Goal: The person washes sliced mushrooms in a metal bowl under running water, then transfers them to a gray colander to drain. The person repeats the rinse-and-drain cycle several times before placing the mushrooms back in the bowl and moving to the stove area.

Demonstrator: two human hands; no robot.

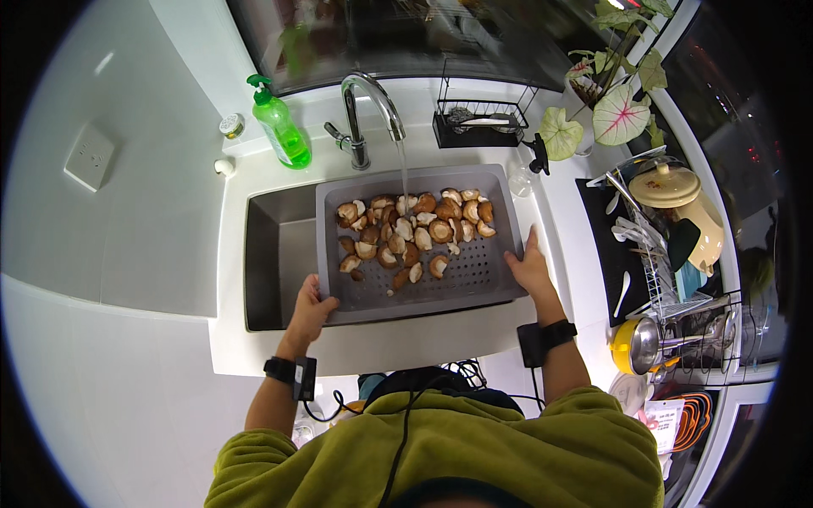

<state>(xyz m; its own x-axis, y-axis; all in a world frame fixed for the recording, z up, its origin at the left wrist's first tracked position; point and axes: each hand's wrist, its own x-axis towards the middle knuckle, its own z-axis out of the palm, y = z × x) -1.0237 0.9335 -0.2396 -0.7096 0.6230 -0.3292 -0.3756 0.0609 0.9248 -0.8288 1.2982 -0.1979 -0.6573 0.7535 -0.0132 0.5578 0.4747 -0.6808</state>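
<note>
A grey perforated plastic drain basket (451, 298) lies tilted slightly across the right part of the sink. Cut brown mushrooms (440, 231) are spread over its floor, mostly toward the far side. Water from the chrome faucet (371, 89) runs down onto them. My left hand (314, 309) grips the basket's near left corner, thumb over the rim. At the right wall, my right hand (530, 267) has its thumb on the rim and a finger stretched forward along the outside.
The steel sink basin (279, 260) shows left of the basket. Behind stand a green dish soap bottle (281, 127), a black wire caddy (479, 124) and a spray bottle (524, 174). On the right are a potted plant (619, 114), a dish rack (660, 273) and a yellow pot (635, 345).
</note>
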